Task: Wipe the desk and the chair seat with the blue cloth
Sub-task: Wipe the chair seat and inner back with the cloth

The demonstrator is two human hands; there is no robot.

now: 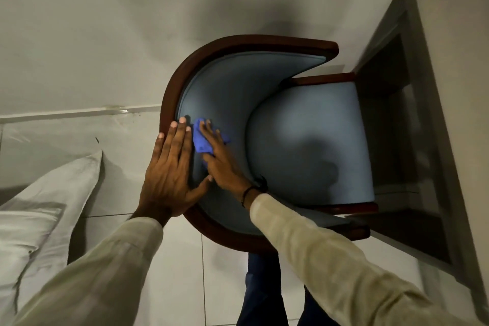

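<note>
A tub chair with a dark wooden frame [169, 92] and pale blue padding stands below me, its seat [309, 145] pointing right toward the desk [449, 60]. My right hand [225, 158] presses the blue cloth [201, 137] flat against the padded inside of the curved backrest [227, 87], at its left part. My left hand [169, 174] lies flat, fingers spread, over the wooden top rail right beside the cloth. Most of the cloth is hidden under my right fingers.
A bed with white pillows [39, 219] fills the lower left. The floor is pale tile [169, 272]. The chair's front sits tucked under the desk's dark opening [391, 113]. My legs [262, 291] stand just behind the chair back.
</note>
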